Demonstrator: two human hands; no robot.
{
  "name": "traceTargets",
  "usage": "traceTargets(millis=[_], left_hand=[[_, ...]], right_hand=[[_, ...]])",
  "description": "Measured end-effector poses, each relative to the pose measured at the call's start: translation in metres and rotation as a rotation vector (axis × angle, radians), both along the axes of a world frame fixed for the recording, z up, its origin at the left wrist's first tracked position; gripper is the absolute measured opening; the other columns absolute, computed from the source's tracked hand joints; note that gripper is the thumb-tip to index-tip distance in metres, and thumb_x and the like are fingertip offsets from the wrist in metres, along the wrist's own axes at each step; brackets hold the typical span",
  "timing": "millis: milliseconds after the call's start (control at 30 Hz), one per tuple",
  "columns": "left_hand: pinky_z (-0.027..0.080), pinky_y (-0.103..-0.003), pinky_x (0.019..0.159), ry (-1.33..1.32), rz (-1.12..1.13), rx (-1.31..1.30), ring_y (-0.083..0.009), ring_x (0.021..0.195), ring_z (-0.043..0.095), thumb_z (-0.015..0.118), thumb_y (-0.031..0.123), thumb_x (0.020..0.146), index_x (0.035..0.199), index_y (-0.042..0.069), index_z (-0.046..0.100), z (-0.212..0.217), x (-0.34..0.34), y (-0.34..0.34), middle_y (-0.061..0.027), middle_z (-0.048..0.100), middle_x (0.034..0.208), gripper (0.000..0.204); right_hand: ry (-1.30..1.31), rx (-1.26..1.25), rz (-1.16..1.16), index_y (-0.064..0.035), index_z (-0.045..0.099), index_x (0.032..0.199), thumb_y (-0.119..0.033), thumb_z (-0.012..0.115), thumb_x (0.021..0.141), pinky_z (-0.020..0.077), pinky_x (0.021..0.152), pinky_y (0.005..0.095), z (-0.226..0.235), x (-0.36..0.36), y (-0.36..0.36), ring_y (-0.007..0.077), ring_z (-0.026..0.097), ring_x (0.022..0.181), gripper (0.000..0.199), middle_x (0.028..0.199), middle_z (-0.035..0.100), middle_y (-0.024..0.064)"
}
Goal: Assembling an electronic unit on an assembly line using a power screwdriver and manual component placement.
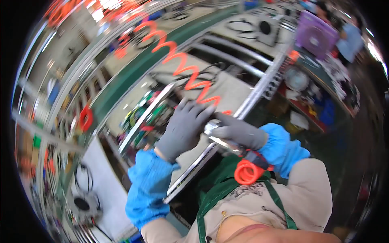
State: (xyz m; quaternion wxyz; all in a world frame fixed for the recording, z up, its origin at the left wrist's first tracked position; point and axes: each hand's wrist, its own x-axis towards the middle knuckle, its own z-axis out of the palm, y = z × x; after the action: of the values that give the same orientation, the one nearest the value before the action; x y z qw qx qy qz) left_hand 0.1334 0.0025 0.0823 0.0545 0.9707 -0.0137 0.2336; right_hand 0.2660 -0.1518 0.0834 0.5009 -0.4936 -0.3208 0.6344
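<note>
My left hand (pixel 182 127), in a grey glove, is over the workbench with its fingers stretched forward and slightly apart. Nothing shows in it, though the thumb side is partly hidden. My right hand (pixel 241 133), also gloved in grey, is closed round a silver air tool (pixel 225 145) whose shiny round end lies close beside my left hand. A black fitting (pixel 257 158) and an orange coiled hose (pixel 248 172) are at the tool's other end, against my chest. Motion blur hides the tool's exact kind.
Another orange coiled hose (pixel 190 75) stretches across the bench beyond my hands. Parts with green and red pieces (pixel 152 111) lie left of them, behind a metal rail. A white board (pixel 97 182) is at left; a purple fan (pixel 315 35) and a person (pixel 350 40) are far right.
</note>
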Motion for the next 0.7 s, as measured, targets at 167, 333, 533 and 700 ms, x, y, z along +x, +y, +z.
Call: traceTargets(millis=[167,333,533,700], left_hand=[[0.032,-0.051,0.105,0.084,-0.067,-0.075,-0.0310,0.096,0.055,0.065,0.002,0.066,0.101,0.012,0.061,0.000,0.012,-0.002,-0.0087,0.059,0.093,0.037],[0.033,-0.052,0.103,0.079,-0.098,-0.088,-0.0302,0.093,0.055,0.067,0.003,0.065,0.095,0.012,0.060,-0.005,0.011,0.000,-0.0082,0.058,0.089,0.032],[0.036,-0.048,0.100,0.069,-0.123,-0.100,-0.0312,0.088,0.056,0.074,0.008,0.061,0.094,0.011,0.057,0.000,0.010,0.002,-0.0077,0.058,0.087,0.037],[0.035,-0.049,0.101,0.147,-0.078,-0.069,-0.0318,0.093,0.054,0.070,0.007,0.062,0.096,0.013,0.058,-0.010,0.005,0.006,-0.0091,0.057,0.093,0.036]], right_hand=[[0.425,-0.096,-0.023,0.0001,0.056,0.111,-0.035,0.049,0.095,0.0562,0.061,0.0300,-0.027,0.017,-0.029,0.0167,0.065,0.069,0.040,0.089,0.066,0.0098],[0.579,-0.068,0.141,0.0019,0.058,0.108,-0.026,0.052,0.094,0.0565,0.065,0.0321,-0.071,0.026,-0.048,0.0178,0.066,0.072,0.031,0.086,0.067,0.0100],[0.206,0.094,0.342,0.0052,0.054,0.123,-0.008,0.058,0.089,0.0522,0.083,0.0295,-0.075,0.040,-0.027,0.0160,0.064,0.089,0.037,0.100,0.067,0.0102],[0.467,0.115,0.413,-0.0038,0.041,0.139,-0.021,0.074,0.074,0.0502,0.085,0.0295,-0.049,0.036,-0.016,0.0170,0.062,0.095,0.075,0.120,0.058,0.0103]])
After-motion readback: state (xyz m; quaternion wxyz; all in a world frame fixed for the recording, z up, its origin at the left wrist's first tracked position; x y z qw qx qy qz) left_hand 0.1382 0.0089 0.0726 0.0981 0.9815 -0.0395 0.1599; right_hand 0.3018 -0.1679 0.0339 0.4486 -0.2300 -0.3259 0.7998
